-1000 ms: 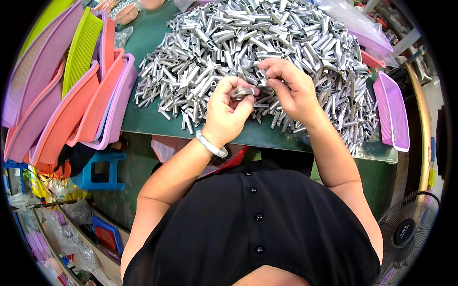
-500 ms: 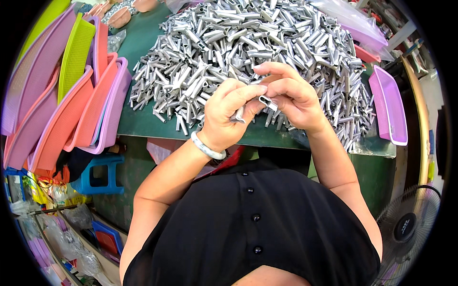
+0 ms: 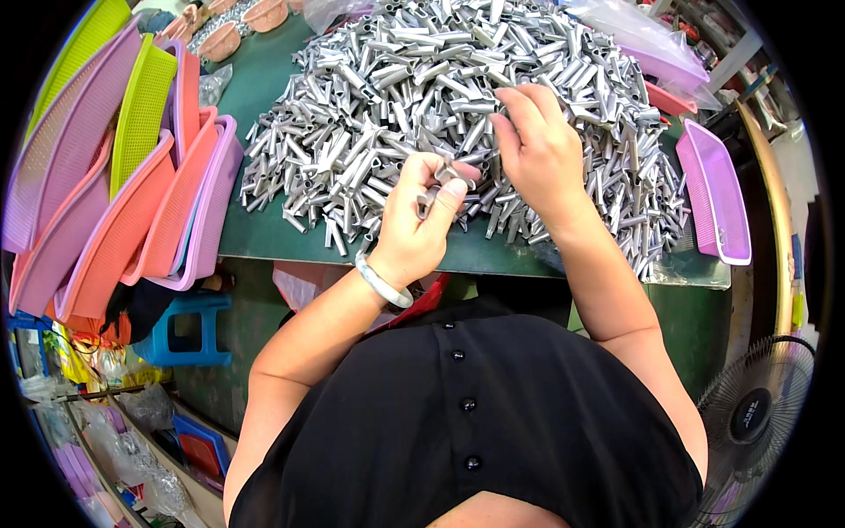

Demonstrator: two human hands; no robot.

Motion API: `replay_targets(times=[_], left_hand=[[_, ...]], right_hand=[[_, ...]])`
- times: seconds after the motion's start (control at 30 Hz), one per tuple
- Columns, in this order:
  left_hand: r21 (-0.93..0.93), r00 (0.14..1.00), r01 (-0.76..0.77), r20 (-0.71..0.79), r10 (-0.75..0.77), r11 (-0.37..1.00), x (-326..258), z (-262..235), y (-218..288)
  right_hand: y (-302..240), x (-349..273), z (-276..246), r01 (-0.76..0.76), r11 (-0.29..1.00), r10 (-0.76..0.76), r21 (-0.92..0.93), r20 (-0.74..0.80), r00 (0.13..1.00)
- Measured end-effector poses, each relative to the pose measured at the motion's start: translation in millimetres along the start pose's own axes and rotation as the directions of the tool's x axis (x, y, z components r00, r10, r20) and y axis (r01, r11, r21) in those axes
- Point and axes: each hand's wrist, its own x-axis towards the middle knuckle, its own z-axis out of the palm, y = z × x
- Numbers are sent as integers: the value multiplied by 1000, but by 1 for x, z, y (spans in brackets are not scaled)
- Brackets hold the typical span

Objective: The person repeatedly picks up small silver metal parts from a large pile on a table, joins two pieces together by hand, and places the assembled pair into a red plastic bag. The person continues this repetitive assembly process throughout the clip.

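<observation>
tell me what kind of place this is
Probably a small factory or workshop bench for hand sorting or assembly: a big heap of short metal tubes on a green table, with stacked plastic trays alongside.

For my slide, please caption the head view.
Left hand pinches a small metal piece; right hand reaches into the tube pile.

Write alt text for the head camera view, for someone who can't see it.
A person's left hand pinches a small metal tube while the right hand reaches into a big heap of silver tubes on a green table. Pink, orange and green plastic trays lean stacked at left.
</observation>
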Motion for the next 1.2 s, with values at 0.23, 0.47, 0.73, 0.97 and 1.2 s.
replay_targets(times=[0.23, 0.47, 0.73, 0.97, 1.2], left_hand=[[-205, 983, 173, -30, -183, 963, 5, -1, 9], [123, 994, 78, -85, -67, 989, 14, -7, 0], [368, 991, -73, -76, 109, 927, 18, -8, -10], [290, 989, -68, -103, 102, 954, 20, -9, -13], [271, 997, -35, -62, 54, 962, 19, -9, -11]], right_hand=[[-3, 11, 2, 39, 988, -22, -150, 113, 993], [4, 8, 5, 97, 994, -98, 42, 31, 995], [9, 3, 8, 150, 985, -145, 87, -61, 988], [5, 6, -1, 192, 977, -200, 93, 82, 976], [7, 10, -13, 168, 966, -202, 196, 166, 965]])
